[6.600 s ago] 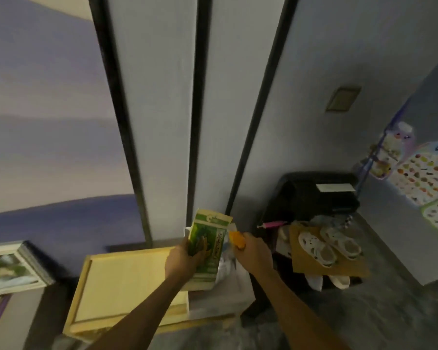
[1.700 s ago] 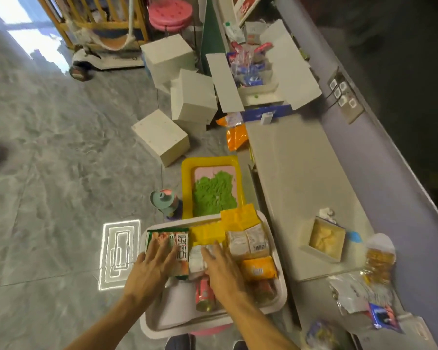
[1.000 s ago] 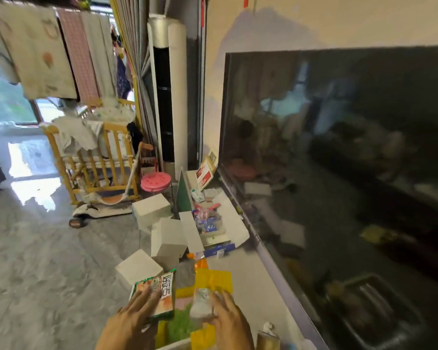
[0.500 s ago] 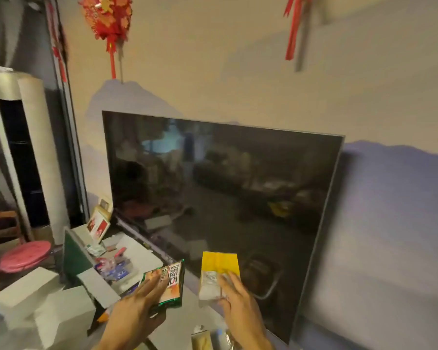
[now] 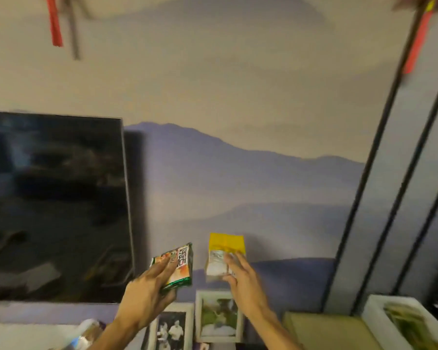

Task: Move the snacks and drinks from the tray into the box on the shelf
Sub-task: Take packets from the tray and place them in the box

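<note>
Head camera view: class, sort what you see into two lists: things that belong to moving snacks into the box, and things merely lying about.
Belongs to the job:
green snack packet, held in the left hand
yellow-topped packet, held in the right hand
white box at lower right, probably the target

Just lying about:
television
colour framed photo
black-and-white framed photo
red hanging ribbon

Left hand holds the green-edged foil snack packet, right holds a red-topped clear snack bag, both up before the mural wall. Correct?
No: the head view shows the right hand holding a yellow-topped clear snack bag, not red-topped. The left hand does hold the green-edged foil snack packet, both before the mural wall.
</note>
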`<action>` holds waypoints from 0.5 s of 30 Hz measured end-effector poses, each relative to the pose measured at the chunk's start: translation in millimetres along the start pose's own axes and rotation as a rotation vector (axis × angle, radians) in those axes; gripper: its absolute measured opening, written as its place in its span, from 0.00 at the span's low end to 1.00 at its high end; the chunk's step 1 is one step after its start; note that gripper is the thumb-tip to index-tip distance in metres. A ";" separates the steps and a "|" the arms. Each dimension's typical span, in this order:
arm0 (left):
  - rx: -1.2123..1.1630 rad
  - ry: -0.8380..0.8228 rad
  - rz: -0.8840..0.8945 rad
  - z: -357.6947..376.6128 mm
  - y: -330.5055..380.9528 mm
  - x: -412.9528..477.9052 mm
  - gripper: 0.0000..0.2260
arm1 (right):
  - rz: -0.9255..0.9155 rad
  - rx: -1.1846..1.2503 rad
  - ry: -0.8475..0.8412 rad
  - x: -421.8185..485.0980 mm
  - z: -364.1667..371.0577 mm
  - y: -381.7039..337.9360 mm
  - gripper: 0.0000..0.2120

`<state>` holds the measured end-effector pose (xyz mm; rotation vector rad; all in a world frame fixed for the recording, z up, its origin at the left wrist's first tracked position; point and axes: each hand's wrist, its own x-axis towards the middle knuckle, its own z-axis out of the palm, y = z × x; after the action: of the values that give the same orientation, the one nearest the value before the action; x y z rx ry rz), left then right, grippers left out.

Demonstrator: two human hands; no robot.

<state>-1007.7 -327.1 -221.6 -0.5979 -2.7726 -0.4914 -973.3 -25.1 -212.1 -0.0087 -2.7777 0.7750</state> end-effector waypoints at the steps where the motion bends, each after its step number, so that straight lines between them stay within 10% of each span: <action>1: -0.007 -0.011 0.048 12.5 34.7 10.4 0.34 | 0.042 -0.013 0.026 -14.8 -21.8 30.3 0.29; 15: -0.162 -0.203 0.529 211.8 468.3 54.4 0.33 | 0.491 -0.213 0.227 -237.8 -264.8 356.5 0.26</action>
<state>-888.9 173.5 -270.4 -1.4350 -2.6058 -0.5561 -700.3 397.7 -233.5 -0.7899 -2.6436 0.5293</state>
